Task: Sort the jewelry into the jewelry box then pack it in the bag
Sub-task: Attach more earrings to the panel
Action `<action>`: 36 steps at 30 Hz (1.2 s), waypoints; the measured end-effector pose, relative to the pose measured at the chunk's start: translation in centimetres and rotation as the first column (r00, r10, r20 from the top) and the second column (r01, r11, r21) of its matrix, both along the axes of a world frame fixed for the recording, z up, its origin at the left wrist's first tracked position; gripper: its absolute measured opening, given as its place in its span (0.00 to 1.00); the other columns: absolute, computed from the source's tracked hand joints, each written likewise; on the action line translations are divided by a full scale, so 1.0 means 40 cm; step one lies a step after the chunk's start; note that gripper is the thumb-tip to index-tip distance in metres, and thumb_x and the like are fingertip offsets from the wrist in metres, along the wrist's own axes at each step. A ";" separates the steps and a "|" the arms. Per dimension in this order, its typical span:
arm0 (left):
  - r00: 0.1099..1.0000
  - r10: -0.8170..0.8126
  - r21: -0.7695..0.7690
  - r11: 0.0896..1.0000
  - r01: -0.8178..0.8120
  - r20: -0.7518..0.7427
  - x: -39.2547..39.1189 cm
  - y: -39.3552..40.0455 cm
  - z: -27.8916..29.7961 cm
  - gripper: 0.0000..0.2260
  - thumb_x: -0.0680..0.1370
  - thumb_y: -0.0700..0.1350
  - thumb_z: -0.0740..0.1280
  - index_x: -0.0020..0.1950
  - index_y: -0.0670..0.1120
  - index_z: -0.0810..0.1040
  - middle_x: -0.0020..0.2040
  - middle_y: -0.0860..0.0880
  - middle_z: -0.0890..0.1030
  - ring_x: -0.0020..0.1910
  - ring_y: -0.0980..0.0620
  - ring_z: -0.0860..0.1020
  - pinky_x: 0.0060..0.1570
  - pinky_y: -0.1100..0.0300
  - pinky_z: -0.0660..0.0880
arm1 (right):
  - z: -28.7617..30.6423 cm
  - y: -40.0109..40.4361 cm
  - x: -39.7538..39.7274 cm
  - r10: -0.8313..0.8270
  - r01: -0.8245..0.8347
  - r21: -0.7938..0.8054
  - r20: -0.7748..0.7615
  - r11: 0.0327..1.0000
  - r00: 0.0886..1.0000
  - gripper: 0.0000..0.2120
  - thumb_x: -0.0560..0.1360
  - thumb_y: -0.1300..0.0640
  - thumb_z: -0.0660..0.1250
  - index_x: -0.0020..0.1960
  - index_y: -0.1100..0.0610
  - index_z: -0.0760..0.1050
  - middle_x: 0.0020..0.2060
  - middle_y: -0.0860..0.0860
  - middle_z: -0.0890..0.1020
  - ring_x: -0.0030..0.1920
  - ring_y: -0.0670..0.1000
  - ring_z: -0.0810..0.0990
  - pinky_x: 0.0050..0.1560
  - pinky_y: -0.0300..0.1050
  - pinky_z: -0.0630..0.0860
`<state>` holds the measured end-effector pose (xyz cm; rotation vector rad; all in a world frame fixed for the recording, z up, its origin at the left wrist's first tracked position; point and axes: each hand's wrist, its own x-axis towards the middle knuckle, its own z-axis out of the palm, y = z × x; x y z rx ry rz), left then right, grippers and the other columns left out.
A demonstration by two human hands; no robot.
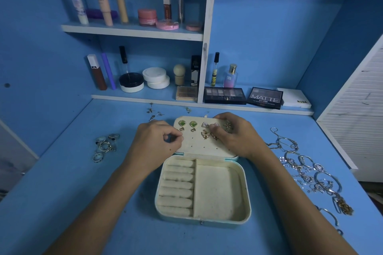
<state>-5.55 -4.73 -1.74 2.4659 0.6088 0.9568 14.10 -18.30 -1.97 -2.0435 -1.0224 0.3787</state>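
An open cream jewelry box (246,192) lies on the blue desk, with ring rolls on its left and a bare compartment on its right. Its lid panel (199,145) lies flat behind it and carries several earrings (193,124), pinned in rows. My left hand (154,145) rests at the lid's left edge with fingertips pinched together; what they hold is too small to tell. My right hand (234,134) grips the lid's far right part, its thumb by the butterfly earrings (207,134). No bag is in view.
A cluster of rings (105,145) lies left of the box. Loose earrings (154,112) lie behind it. Necklaces and bracelets (306,170) spread along the right. Shelves with cosmetics (145,78) and eyeshadow palettes (224,95) stand at the back.
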 end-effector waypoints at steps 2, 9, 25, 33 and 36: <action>1.000 -0.008 -0.001 1.000 0.008 -0.001 0.003 -0.002 0.000 0.05 0.68 0.39 0.79 0.39 0.47 0.87 0.33 0.56 0.80 0.39 0.56 0.75 0.39 0.74 0.70 | 0.004 0.001 0.000 0.002 -0.002 0.005 0.008 1.000 1.000 0.16 0.76 0.41 0.70 0.59 0.48 0.77 0.48 0.47 0.81 0.47 0.49 0.79 0.46 0.41 0.71; 0.998 0.035 -0.034 0.999 -0.036 -0.052 0.001 -0.013 0.009 0.04 0.71 0.42 0.77 0.44 0.49 0.87 0.34 0.61 0.76 0.36 0.63 0.74 0.40 0.76 0.68 | 0.018 0.001 0.003 0.019 -0.019 -0.014 0.018 1.000 1.000 0.17 0.75 0.40 0.70 0.60 0.47 0.77 0.47 0.47 0.82 0.45 0.48 0.80 0.44 0.40 0.74; 0.982 0.176 -0.679 0.730 -0.079 0.075 -0.051 -0.183 0.082 0.07 0.77 0.47 0.70 0.54 0.57 0.76 0.54 0.64 0.79 0.33 0.68 0.76 0.29 0.74 0.68 | 0.069 -0.032 -0.015 0.039 -0.039 0.012 0.019 0.999 0.999 0.18 0.74 0.39 0.70 0.60 0.44 0.76 0.47 0.44 0.83 0.46 0.47 0.82 0.45 0.41 0.78; 0.976 0.195 -0.742 0.668 -0.062 0.094 -0.053 -0.211 0.085 0.11 0.78 0.48 0.69 0.57 0.59 0.74 0.56 0.64 0.79 0.45 0.71 0.78 0.34 0.79 0.68 | 0.111 -0.066 -0.050 0.058 -0.064 0.099 0.059 0.993 0.997 0.14 0.76 0.45 0.70 0.60 0.45 0.75 0.41 0.41 0.79 0.39 0.39 0.79 0.35 0.29 0.71; 0.977 0.189 -0.750 0.659 -0.051 0.099 -0.055 -0.220 0.086 0.12 0.78 0.48 0.69 0.60 0.57 0.74 0.58 0.64 0.78 0.48 0.75 0.76 0.38 0.81 0.68 | 0.126 -0.080 -0.065 0.077 -0.084 0.140 0.049 0.987 0.996 0.13 0.77 0.47 0.71 0.59 0.45 0.75 0.44 0.43 0.81 0.38 0.38 0.80 0.35 0.29 0.73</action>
